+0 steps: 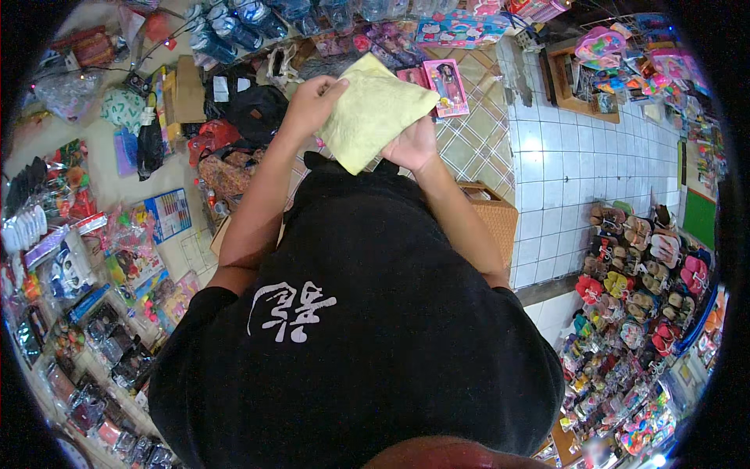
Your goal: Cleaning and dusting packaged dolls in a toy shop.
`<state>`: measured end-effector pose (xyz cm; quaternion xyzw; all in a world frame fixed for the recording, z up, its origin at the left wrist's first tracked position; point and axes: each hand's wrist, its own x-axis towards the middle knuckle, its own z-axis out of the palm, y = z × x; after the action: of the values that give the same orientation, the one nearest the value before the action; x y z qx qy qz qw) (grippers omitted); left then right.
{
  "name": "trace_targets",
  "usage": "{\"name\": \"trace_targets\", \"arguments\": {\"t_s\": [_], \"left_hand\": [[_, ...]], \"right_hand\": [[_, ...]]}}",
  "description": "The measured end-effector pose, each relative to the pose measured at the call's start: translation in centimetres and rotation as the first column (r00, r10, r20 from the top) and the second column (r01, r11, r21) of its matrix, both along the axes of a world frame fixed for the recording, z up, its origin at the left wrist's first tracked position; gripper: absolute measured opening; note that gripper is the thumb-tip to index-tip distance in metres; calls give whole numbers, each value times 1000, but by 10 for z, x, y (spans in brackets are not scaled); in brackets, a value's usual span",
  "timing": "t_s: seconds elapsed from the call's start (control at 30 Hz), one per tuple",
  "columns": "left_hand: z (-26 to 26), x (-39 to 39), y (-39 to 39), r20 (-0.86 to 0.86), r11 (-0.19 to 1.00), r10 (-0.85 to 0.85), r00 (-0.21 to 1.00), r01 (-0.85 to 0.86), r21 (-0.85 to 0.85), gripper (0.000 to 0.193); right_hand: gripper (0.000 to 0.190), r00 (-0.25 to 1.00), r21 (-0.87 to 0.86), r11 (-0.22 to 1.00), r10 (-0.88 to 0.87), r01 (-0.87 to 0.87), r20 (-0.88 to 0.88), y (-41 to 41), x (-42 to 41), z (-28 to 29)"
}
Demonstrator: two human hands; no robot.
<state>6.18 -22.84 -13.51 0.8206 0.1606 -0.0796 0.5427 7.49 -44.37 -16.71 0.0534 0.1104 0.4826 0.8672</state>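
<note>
A folded pale yellow cloth [378,111] is held up in front of my body, its corners spread into a rough square. My left hand [315,104] grips its left edge, thumb on top and fingers curled. From below and to the right, my right hand [415,145] supports the cloth with the palm turned up; its fingers are hidden behind the fabric. Just past the cloth's right corner, a boxed doll [446,88] in pink packaging lies on the tiled floor.
Black bags [255,108] and a red plastic bag [215,139] lie to the left. A woven brown box [492,220] stands by my right forearm. Bottles [234,26] line the back. Several sandals [638,264] are displayed at right, and a wooden drawer [577,88] sits farther back.
</note>
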Motion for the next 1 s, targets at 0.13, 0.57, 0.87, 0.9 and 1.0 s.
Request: {"name": "trace_targets", "arguments": {"t_s": [0.13,0.57,0.87,0.9,1.0], "left_hand": [[-26,-17,-1,-47,955,56,997,-67,-288,32],[-84,-39,15,-353,618,92,931,-331,-713,44],[36,-24,67,298,927,-115,948,210,-310,16],[37,-21,74,302,958,-163,939,223,-178,17],[12,-16,96,321,939,-67,945,169,-299,22]], "right_hand": [[75,998,-131,991,30,-24,46,-8,-1,-13],[53,942,-595,791,292,-142,163,-11,5,-33],[27,324,-617,532,544,580,774,8,18,61],[29,287,-595,477,571,647,769,16,20,63],[33,334,-585,457,518,670,787,36,21,59]]}}
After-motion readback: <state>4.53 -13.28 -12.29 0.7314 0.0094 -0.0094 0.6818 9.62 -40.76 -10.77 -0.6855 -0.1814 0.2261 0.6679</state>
